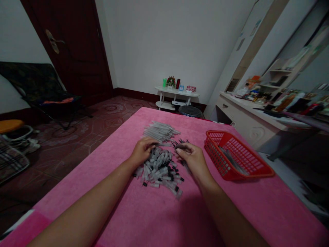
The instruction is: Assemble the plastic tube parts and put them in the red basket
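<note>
My left hand (142, 151) is closed in a pinch around one end of a slim, clear plastic tube (164, 144). My right hand (190, 156) is closed too, its thumb and fingers on a thin dark-tipped stick (174, 144); its far end is hidden. Between and below the hands lies a loose pile of short clear plastic caps (159, 168), several with black ends. Beyond them, long pale tubes (160, 130) lie side by side. More thin dark-tipped sticks (183, 141) lie just past the right fingers.
A red plastic basket (223, 169) with thin sticks inside stands right of my right hand. Pink cloth (154, 223) covers the table. A cluttered dresser (246, 113) is at right, a small white shelf (177, 91) at the wall, a folding chair (33, 82) at left.
</note>
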### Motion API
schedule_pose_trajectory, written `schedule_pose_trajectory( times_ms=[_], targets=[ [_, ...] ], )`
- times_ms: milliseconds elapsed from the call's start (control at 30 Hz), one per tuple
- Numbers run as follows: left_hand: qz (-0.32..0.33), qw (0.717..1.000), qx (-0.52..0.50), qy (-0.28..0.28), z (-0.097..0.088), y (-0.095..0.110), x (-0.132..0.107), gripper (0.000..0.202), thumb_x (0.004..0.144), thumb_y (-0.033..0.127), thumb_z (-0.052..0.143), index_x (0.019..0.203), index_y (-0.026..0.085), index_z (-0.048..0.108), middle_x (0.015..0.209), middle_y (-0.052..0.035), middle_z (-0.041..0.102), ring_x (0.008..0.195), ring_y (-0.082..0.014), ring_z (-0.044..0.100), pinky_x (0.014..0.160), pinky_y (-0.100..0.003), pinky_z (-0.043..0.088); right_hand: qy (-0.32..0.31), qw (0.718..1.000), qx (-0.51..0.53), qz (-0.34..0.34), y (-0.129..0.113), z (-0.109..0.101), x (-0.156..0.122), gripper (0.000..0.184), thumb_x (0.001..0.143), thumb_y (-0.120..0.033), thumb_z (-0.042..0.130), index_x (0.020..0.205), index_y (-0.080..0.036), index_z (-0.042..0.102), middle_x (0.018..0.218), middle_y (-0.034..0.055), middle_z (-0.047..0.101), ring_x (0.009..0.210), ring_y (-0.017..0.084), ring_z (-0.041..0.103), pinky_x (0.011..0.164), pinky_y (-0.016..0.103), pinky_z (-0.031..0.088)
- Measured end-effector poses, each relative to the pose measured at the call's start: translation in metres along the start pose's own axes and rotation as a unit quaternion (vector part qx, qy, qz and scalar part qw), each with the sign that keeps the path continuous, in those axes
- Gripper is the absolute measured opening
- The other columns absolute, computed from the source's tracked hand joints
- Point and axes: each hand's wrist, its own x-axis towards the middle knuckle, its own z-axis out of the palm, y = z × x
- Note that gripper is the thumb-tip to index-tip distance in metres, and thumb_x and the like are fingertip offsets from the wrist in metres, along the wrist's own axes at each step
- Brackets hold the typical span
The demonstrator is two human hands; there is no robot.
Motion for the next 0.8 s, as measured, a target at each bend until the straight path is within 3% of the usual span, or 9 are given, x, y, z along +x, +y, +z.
schedule_pose_trajectory(
  times_ms=[267, 533, 800],
  targets=[
    [0.029, 0.999, 0.028, -0.033, -0.0012, 0.0072, -0.0001, 0.025, 0.082, 0.012, 0.052, 0.097, 0.02, 0.07, 0.091, -0.0066, 0.07, 0.088, -0.0187, 0.062, 0.08, -0.032, 0.047, 0.034, 0.997, 0.066, 0.019, -0.0005, -0.0006, 0.0004, 0.028, 0.058, -0.032, 0.074, 0.078, -0.015, 0.065, 0.068, 0.002, 0.066, 0.058, 0.013, 0.059, 0.056, 0.026, 0.048],
    [0.035, 0.997, 0.038, -0.054, -0.0007, 0.0077, -0.0007, 0.027, 0.082, 0.01, 0.052, 0.099, 0.021, 0.07, 0.092, -0.0067, 0.069, 0.089, -0.0192, 0.061, 0.081, -0.033, 0.046, 0.035, 0.997, -0.047, -0.045, -0.0073, 0.0041, -0.0033, 0.016, 0.063, -0.024, 0.066, 0.077, -0.016, 0.065, 0.073, 0.0033, 0.068, 0.066, 0.017, 0.064, 0.061, 0.026, 0.049],
    [0.036, 0.996, 0.051, -0.063, -0.0007, 0.0085, -0.0013, 0.025, 0.082, 0.01, 0.053, 0.099, 0.018, 0.07, 0.088, -0.0072, 0.068, 0.085, -0.0186, 0.06, 0.078, -0.032, 0.045, 0.053, 0.98, -0.144, -0.124, -0.0002, 0.0035, -0.0034, 0.013, 0.07, -0.022, 0.062, 0.08, -0.017, 0.068, 0.078, 0.0041, 0.07, 0.069, 0.017, 0.064, 0.066, 0.027, 0.05]
  ],
)
